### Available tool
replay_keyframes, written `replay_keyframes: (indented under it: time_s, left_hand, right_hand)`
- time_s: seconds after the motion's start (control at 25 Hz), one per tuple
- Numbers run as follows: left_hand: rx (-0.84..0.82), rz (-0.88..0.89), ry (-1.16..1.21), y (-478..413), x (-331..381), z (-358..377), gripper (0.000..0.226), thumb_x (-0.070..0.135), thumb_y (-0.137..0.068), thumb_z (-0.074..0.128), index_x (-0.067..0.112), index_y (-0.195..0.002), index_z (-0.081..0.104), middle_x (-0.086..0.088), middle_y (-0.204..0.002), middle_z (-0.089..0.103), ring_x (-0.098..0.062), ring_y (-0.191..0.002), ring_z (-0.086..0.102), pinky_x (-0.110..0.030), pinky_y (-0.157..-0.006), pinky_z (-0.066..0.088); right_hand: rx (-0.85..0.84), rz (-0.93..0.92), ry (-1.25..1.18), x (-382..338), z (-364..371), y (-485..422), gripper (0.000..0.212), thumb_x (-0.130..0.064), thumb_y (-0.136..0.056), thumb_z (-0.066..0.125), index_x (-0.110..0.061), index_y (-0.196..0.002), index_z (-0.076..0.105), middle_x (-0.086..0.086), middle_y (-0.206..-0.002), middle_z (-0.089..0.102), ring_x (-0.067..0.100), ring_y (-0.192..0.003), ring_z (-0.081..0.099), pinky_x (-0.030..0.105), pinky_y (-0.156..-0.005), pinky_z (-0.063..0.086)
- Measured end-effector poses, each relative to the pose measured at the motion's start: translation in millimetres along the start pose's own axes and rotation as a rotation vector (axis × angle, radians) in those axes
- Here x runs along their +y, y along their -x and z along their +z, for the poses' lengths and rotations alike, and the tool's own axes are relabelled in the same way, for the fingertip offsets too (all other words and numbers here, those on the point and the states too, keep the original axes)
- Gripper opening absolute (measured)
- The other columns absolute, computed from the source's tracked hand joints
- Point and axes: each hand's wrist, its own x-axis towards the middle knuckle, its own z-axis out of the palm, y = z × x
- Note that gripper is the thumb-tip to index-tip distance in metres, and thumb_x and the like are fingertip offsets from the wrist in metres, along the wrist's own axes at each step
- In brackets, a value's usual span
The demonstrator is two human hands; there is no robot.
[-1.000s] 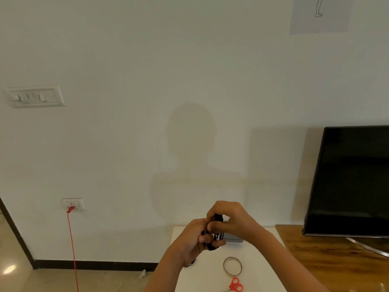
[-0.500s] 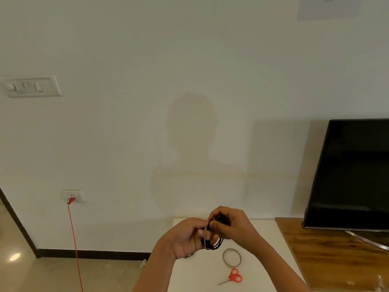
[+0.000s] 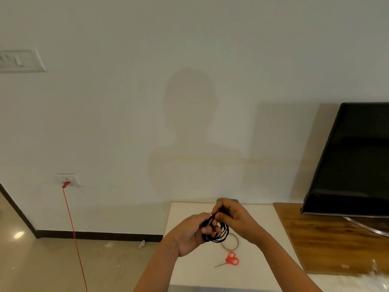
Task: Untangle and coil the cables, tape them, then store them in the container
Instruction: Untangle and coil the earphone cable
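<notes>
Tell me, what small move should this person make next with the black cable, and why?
Probably free the right hand and reach down for the ring on the table, which looks like a tape roll. Both hands grip the black cable, already gathered into loops, so the left hand could likely hold it alone. The red scissors lie beside the ring.

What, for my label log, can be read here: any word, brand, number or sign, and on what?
None: no text can be read in this view.
Television: dark screen and frame, no brand shows.
Switch plate: no markings legible.
Wall socket: no markings legible.
Red scissors: no print shows.
Black cable coil: no label shows.
</notes>
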Motion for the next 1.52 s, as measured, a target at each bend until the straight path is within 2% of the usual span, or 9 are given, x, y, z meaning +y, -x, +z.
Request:
replay_keyframes:
  time_s: [0.12,0.4,0.52,0.72,0.84,1.0,1.08,1.28,1.52]
  left_hand:
    - [0.052,-0.039,0.127,-17.5,-16.5,-3.1,0.025,0.012,-0.097,0.041,0.009,-0.076,0.056,-0.004,-0.067,0.061,-0.005,-0.045,0.037,-0.021,-0.062,0.046]
    - [0.341,0.013,-0.047,-78.0,-47.5,-18.5,0.025,0.013,-0.093,0.038,0.012,-0.071,0.052,0.000,-0.058,0.041,-0.011,-0.052,0.040,-0.028,-0.067,0.039]
    - [0.414,0.061,-0.038,-101.2,-48.0,-29.8,0.023,0.010,-0.095,0.037,0.011,-0.074,0.048,0.004,-0.054,0.042,-0.013,-0.058,0.041,-0.025,-0.068,0.039]
    - [0.447,0.070,0.005,-137.1,-66.6,-50.1,0.024,0.012,-0.097,0.035,0.011,-0.076,0.048,0.002,-0.059,0.044,-0.013,-0.058,0.038,-0.029,-0.077,0.040]
    - [0.470,0.058,0.024,-148.1,-80.0,-61.0,0.024,0.014,-0.098,0.035,0.010,-0.079,0.049,0.003,-0.058,0.045,-0.013,-0.058,0.039,-0.033,-0.078,0.040]
    - [0.497,0.042,0.066,-153.2,-88.9,-69.6,0.025,0.013,-0.099,0.033,0.008,-0.080,0.048,0.003,-0.061,0.051,-0.012,-0.057,0.040,-0.032,-0.074,0.039]
    - [0.524,0.018,0.089,-152.9,-87.3,-70.2,0.024,0.010,-0.098,0.033,0.008,-0.079,0.048,0.003,-0.060,0.050,-0.012,-0.057,0.041,-0.029,-0.071,0.038]
    - [0.611,-0.066,0.076,-142.6,-66.1,-58.0,0.026,0.007,-0.093,0.035,0.012,-0.069,0.041,0.000,-0.058,0.038,-0.012,-0.055,0.033,-0.022,-0.059,0.038]
    - [0.673,0.048,0.036,-97.1,-16.4,-19.8,0.026,0.015,-0.096,0.036,0.012,-0.075,0.051,-0.005,-0.066,0.056,-0.012,-0.054,0.039,-0.024,-0.059,0.034]
  right_hand:
    - [-0.038,0.068,-0.121,22.5,0.3,-4.9,0.008,0.000,-0.091,0.055,-0.002,-0.095,0.061,0.010,-0.085,0.067,0.018,-0.083,0.065,0.028,-0.080,0.053]
    - [0.141,0.310,-0.387,101.8,1.4,-25.2,0.030,-0.027,-0.086,0.061,-0.010,-0.111,0.065,0.006,-0.108,0.069,0.018,-0.102,0.066,0.032,-0.089,0.054]
    - [0.323,0.555,0.097,172.1,-2.0,-34.0,0.015,-0.025,-0.091,0.060,-0.012,-0.093,0.068,0.001,-0.090,0.070,0.021,-0.090,0.066,0.024,-0.076,0.050]
    - [0.124,0.769,0.577,276.5,24.1,-32.1,0.022,-0.026,-0.085,0.062,-0.010,-0.100,0.066,0.005,-0.100,0.067,0.024,-0.099,0.060,0.029,-0.081,0.045]
    - [0.031,0.778,0.855,307.2,41.0,-37.5,0.033,-0.044,-0.085,0.057,-0.017,-0.104,0.060,0.000,-0.104,0.064,0.024,-0.109,0.050,0.033,-0.088,0.038]
    - [0.001,0.654,1.065,323.3,49.3,-47.3,0.018,-0.035,-0.089,0.053,-0.022,-0.100,0.058,-0.003,-0.099,0.064,0.020,-0.105,0.054,0.033,-0.094,0.031]
    - [0.074,0.600,0.979,316.5,42.6,-51.6,0.009,-0.027,-0.092,0.050,-0.022,-0.090,0.057,-0.005,-0.082,0.064,0.017,-0.087,0.060,0.030,-0.093,0.035]
    - [0.414,0.491,0.162,228.4,26.7,-56.8,0.011,-0.013,-0.096,0.047,-0.020,-0.089,0.052,0.006,-0.066,0.061,0.019,-0.060,0.055,0.026,-0.057,0.044]
    - [0.449,0.057,-0.075,74.2,20.5,-28.6,0.032,-0.007,-0.097,0.037,-0.034,-0.102,0.054,0.018,-0.062,0.042,0.017,-0.055,0.040,0.026,-0.053,0.039]
